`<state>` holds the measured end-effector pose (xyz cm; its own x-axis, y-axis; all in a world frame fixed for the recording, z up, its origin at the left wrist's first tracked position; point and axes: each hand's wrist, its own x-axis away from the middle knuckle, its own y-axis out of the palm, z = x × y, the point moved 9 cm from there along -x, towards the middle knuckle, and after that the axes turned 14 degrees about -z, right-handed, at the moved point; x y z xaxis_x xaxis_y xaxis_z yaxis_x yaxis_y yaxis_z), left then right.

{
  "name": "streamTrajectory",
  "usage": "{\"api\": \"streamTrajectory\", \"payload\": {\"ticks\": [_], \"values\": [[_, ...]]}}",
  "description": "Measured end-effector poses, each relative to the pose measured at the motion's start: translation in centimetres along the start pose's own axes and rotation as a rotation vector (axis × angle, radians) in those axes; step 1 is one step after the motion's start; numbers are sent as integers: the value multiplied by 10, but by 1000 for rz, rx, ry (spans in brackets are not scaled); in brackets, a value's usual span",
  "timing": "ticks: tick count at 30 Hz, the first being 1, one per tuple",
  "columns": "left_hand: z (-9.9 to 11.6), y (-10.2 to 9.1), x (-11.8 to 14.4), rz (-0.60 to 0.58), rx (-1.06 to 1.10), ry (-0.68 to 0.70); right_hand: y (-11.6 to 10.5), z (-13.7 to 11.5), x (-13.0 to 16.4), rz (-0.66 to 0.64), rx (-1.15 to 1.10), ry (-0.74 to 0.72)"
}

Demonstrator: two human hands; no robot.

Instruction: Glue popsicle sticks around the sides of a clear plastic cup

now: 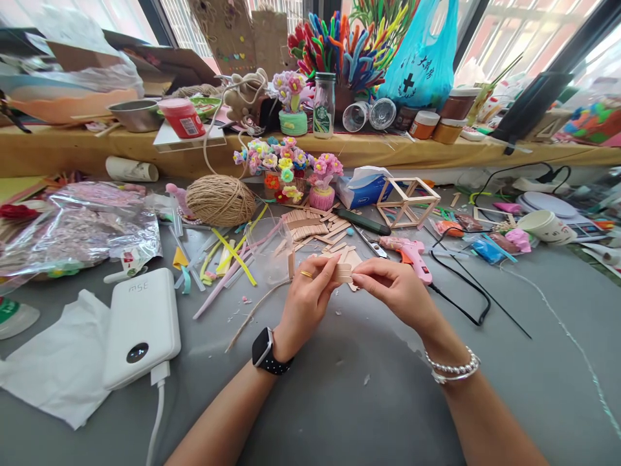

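Between my hands, above the grey table, are a few short wooden craft sticks (pixel 343 272) lined up side by side. My left hand (pixel 308 294), with a ring and a black watch, pinches their left end between thumb and fingers. At the right end, the closed thumb and fingertips of my right hand (pixel 398 292) grip the same sticks. Just beyond my hands lies a loose pile of craft sticks (pixel 334 233). A pink glue gun (pixel 410 252) rests past my right hand, and a clear plastic cup (pixel 266 252) is beyond my left.
A white power bank (pixel 143 327) with a cable lies at left on a white tissue (pixel 61 362). Farther back are a twine ball (pixel 220 200), a wooden stick frame (pixel 407 202) and a dark-handled knife (pixel 363 221). A black cord (pixel 478 317) loops at right.
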<state>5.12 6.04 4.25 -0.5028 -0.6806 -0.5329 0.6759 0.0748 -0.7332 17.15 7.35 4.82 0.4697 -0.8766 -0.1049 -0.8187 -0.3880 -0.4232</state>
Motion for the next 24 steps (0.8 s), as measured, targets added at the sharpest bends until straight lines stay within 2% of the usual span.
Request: {"api": "streamTrajectory", "payload": {"ticks": [7, 12, 15, 19, 24], "values": [[0, -3, 0, 16, 45, -16, 2, -17, 2, 93, 176, -134], [-1, -3, 0, 13, 83, -26, 2, -18, 3, 137, 155, -144], [-1, -3, 0, 13, 60, -20, 1, -10, 1, 89, 59, -72], [3, -1, -1, -18, -74, 23, 2, 5, -2, -45, -41, 53], [7, 2, -1, -60, -210, 82, 5, 6, -3, -140, -33, 50]]}}
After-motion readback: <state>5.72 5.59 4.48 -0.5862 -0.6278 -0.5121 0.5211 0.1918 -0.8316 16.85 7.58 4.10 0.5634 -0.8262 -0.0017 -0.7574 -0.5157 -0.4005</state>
